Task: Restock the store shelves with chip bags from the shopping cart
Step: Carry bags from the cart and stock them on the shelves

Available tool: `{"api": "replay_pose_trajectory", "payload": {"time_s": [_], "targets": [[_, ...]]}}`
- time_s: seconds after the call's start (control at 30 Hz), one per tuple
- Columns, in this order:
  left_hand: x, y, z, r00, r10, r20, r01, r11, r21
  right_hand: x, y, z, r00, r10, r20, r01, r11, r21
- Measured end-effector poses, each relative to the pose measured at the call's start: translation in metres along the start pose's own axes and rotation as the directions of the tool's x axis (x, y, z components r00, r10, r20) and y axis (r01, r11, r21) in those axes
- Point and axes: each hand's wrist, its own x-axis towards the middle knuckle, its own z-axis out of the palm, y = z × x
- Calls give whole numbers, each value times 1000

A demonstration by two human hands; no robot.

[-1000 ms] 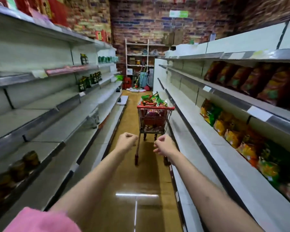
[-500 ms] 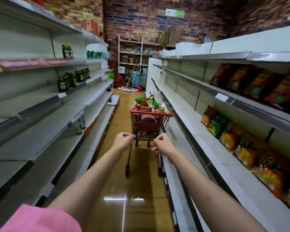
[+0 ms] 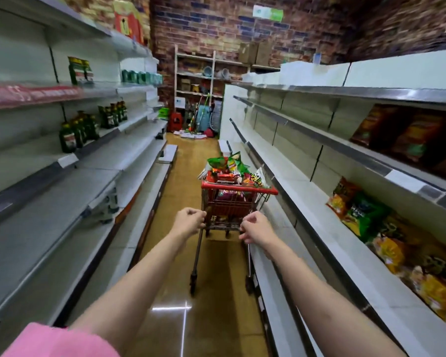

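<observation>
Reaching mid-frame, clenched left hand [image 3: 189, 222] and right hand [image 3: 256, 228] hold nothing before a chip-filled shopping cart [image 3: 238, 191].

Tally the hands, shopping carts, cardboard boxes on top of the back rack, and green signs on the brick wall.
Hands: 2 (left hand, right hand)
Shopping cart: 1
Cardboard boxes: 2
Green sign: 1
Total: 6

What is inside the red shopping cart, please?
The shopping cart holds chip bags piled above its rim, mostly green and red, and more show through the wire side. What lies at the bottom is covered and cannot be seen.
</observation>
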Motion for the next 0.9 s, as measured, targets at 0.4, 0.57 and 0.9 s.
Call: {"api": "replay_pose_trajectory", "payload": {"time_s": [0.4, 0.57, 0.9], "targets": [[147, -26, 38, 992, -95, -82, 101, 992, 70, 172, 21, 26, 992, 32, 125, -37, 999, 39], [229, 24, 77, 995, -39, -93, 45, 997, 57, 255, 6, -18, 993, -34, 109, 24, 995, 93], [314, 36, 151, 998, 30, -58, -18, 981, 192, 364, 34, -73, 993, -32, 113, 21, 995, 96]]}}
